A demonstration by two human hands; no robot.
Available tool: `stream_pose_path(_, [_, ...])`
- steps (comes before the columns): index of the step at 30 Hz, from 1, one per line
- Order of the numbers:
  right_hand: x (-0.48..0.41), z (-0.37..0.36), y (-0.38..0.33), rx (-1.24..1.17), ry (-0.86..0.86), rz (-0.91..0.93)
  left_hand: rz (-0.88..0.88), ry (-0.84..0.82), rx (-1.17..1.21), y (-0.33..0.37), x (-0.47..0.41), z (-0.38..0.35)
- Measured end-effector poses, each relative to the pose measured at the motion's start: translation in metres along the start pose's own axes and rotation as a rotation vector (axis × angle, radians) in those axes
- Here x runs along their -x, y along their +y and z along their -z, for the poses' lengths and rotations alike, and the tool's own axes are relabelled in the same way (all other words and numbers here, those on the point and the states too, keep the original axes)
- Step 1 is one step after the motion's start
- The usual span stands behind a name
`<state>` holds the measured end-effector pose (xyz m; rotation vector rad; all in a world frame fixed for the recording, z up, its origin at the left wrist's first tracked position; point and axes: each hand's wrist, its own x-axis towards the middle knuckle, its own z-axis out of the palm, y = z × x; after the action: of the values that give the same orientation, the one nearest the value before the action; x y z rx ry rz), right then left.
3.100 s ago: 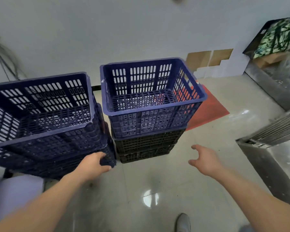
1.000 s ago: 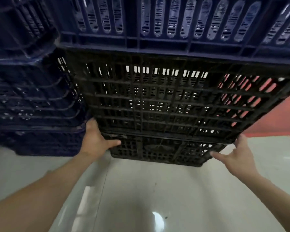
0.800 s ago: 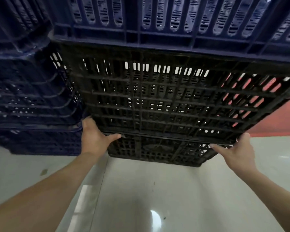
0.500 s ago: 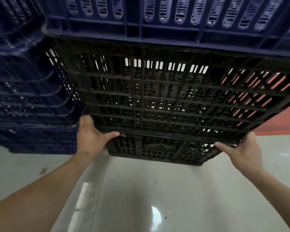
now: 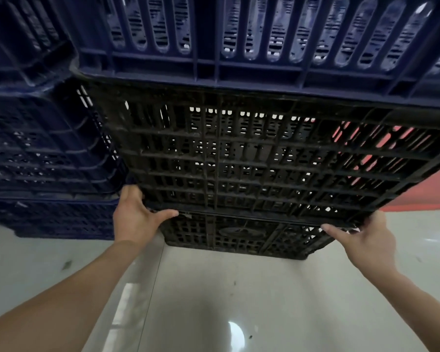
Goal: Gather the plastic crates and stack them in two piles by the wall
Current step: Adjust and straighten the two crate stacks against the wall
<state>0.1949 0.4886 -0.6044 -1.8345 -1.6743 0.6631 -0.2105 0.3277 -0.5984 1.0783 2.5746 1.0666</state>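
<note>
Above both hands a blue crate (image 5: pixel 239 59) sat on the upper black crate (image 5: pixel 252 161), which nested in a lower black crate (image 5: pixel 239 235) on the floor (image 5: pixel 214 301). Its long axis ran across, from hand to hand. The left hand (image 5: pixel 135 217) clasped its near bottom corner, thumb along the seam and fingers curled behind; the right hand (image 5: pixel 366 237) clasped the opposite corner likewise. Just outside the left fingers crowded a pile of blue crates (image 5: pixel 36 148); a red mat (image 5: pixel 422 199) lay beyond the right.

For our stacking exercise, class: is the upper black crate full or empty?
Apparently empty: light and the red mat show through the upper black crate's slots.
</note>
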Motion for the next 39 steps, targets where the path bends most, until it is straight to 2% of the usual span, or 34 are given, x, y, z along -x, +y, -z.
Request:
stream_pose_path(3, [0.001, 0.001, -0.003, -0.006, -0.013, -0.008, 0.015, -0.029, -0.023, 0.003, -0.001, 0.004])
stream_pose_path(6, [0.001, 0.01, -0.011, 0.056, -0.097, -0.033, -0.007, -0.122, -0.045, 0.006, -0.004, 0.015])
stream_pose_path(11, [0.007, 0.047, -0.053, 0.312, -0.362, -0.123, -0.029, -0.565, -0.26, 0.021, -0.012, 0.077])
stream_pose_path(12, [0.016, 0.059, -0.072, 0.43, -0.436, -0.155, -0.028, -0.657, -0.321, 0.026, -0.013, 0.095])
stream_pose_path(14, [0.032, 0.081, -0.106, 0.579, -0.604, -0.111, -0.027, -0.824, -0.401, 0.045, -0.014, 0.137])
stream_pose_path(15, [0.036, 0.085, -0.122, 0.612, -0.681, -0.027, -0.02, -0.914, -0.424, 0.057, -0.014, 0.16])
stream_pose_path(17, [0.053, 0.109, -0.178, 0.62, -0.857, 0.153, -0.085, -1.061, -0.444, 0.092, -0.012, 0.208])
stream_pose_path(18, [0.063, 0.117, -0.205, 0.602, -0.945, 0.165, -0.123, -1.109, -0.443, 0.112, -0.01, 0.233])
stream_pose_path(19, [0.074, 0.126, -0.238, 0.532, -1.011, 0.272, -0.139, -1.147, -0.433, 0.132, -0.008, 0.257])
stream_pose_path(21, [0.091, 0.145, -0.288, 0.47, -1.05, 0.399, -0.17, -1.193, -0.398, 0.173, -0.007, 0.305])
stream_pose_path(25, [0.112, 0.19, -0.382, 0.4, -0.911, 0.697, -0.266, -1.146, -0.227, 0.24, -0.026, 0.393])
stream_pose_path(26, [0.116, 0.203, -0.406, 0.371, -0.893, 0.725, -0.267, -1.096, -0.166, 0.255, -0.033, 0.412])
stream_pose_path(30, [0.131, 0.247, -0.478, 0.169, -0.576, 0.969, -0.303, -0.845, -0.008, 0.301, -0.064, 0.47])
stream_pose_path(34, [0.133, 0.275, -0.525, 0.157, -0.462, 0.983, -0.312, -0.706, 0.032, 0.319, -0.094, 0.499])
stream_pose_path(39, [0.126, 0.294, -0.551, 0.216, -0.363, 0.914, -0.296, -0.658, 0.027, 0.318, -0.114, 0.516])
